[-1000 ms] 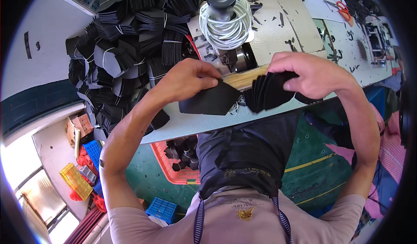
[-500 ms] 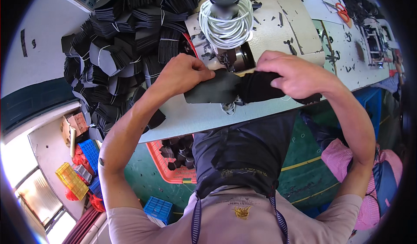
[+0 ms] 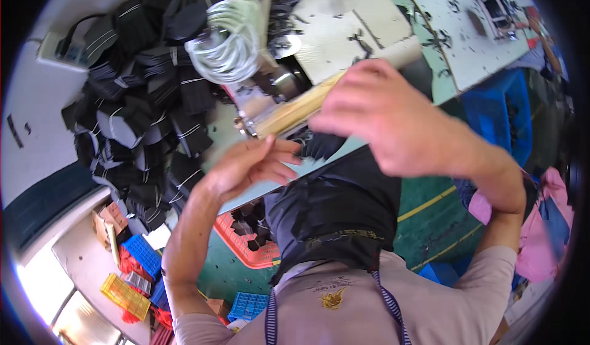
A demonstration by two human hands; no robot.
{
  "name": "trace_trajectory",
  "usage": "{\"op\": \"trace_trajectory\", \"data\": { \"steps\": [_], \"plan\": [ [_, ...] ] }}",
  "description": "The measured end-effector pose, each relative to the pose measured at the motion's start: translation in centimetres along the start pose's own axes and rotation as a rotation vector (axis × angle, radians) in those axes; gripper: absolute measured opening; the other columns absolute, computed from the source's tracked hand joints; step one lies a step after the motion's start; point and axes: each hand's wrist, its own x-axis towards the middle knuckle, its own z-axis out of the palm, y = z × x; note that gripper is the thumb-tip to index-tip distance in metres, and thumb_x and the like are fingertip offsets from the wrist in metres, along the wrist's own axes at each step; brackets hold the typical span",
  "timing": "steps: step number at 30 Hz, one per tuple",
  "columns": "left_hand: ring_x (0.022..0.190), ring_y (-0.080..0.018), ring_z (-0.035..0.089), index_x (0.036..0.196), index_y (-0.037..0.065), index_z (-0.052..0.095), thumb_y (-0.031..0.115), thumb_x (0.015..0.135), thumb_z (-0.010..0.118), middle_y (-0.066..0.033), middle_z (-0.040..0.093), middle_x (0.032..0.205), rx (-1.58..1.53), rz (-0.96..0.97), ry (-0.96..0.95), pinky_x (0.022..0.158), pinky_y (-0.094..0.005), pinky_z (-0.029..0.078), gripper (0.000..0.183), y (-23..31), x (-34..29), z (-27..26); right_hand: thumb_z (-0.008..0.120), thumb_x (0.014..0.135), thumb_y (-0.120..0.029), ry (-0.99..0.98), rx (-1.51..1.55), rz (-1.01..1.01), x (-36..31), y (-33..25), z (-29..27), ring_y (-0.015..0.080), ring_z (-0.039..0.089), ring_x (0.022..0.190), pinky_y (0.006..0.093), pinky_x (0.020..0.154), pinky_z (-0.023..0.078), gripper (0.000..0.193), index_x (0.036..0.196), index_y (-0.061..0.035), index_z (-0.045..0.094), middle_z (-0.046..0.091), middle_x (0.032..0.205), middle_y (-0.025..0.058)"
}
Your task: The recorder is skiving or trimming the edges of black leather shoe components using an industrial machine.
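Observation:
My left hand is at the table's front edge, fingers apart with nothing seen in them. Blurred by motion, my right hand is over the right part of a pale yellow wooden strip on the front of a cream machine. Its fingers are bent, and whether they hold anything is unclear. Between and below the hands, dark material shows partly; I cannot tell what it is. A coil of white cord hangs at the machine's left, near a shiny metal cylinder.
Bundles of black cut pieces are heaped on the left. Dark scraps litter the machine's top. A red-orange basket of black pieces stands below the table, and a blue crate is to the right.
The black sheet pieces that were between both hands no longer show in them. My left hand has come down and spread its fingers; the right has moved toward me. The view has turned.

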Motion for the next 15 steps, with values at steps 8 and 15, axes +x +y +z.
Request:
{"op": "trace_trajectory", "data": {
  "steps": [8, 15],
  "plan": [
    [0.121, -0.0216, 0.058, 0.147, 0.002, 0.037, 0.019, 0.099, 0.061, -0.0121, 0.057, 0.133, -0.512, 0.223, 0.019, 0.102, -0.0389, 0.050, 0.057, -6.7, 6.2, 7.2, 0.061, 0.078, 0.002, 0.648, 0.360, 0.404, -8.2, -0.7, 8.7, 0.0320, 0.052, 0.127, 0.0459, 0.113, 0.034, 0.053, 0.131, -0.0053, 0.058, 0.056, 0.132, 0.0168],
    [0.123, -0.0230, 0.057, 0.147, 0.001, 0.035, 0.011, 0.097, 0.061, -0.0144, 0.053, 0.137, -0.239, 0.162, 0.189, 0.103, -0.0373, 0.049, 0.057, -10.3, 4.2, 7.9, 0.086, 0.072, -0.037, 0.705, 0.120, 1.498, -16.2, 13.8, 12.7, 0.0403, 0.045, 0.133, 0.0516, 0.110, 0.037, 0.105, 0.151, 0.0000, 0.028, 0.047, 0.140, 0.0280]
  ]
}}
